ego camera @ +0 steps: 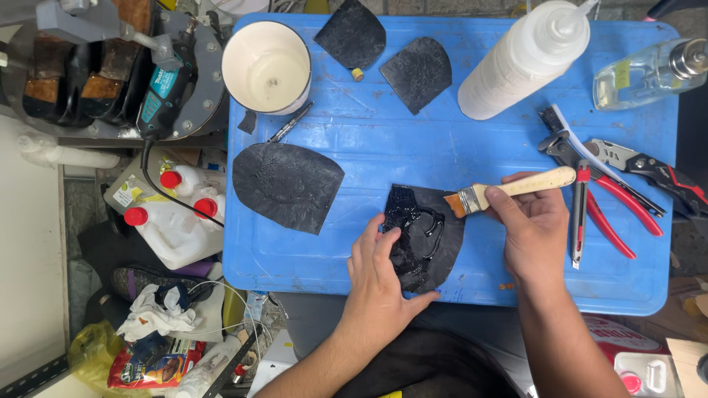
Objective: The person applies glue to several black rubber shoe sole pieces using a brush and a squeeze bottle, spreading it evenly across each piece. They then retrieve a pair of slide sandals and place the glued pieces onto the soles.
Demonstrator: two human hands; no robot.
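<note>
Blue tabletop [369, 147], front edge: black rubber sole piece [431, 236], half glossy with glue, pinned flat under my left hand [380, 276]; my right hand [535, 228] closed on brush [509, 189]; gluing underway, dry half next, I judge.

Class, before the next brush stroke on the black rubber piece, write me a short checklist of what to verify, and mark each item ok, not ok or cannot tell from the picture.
1. Left hand pins the black rubber piece flat on the blue board: ok.
2. Right hand grips the brush by its handle: ok.
3. Bristles are at the piece's upper edge: ok.
4. Wet glossy coat covers the whole piece: not ok, the right part looks dull.
5. White pot is within reach and open: ok.
6. Amount of glue left in the pot: cannot tell.
</note>
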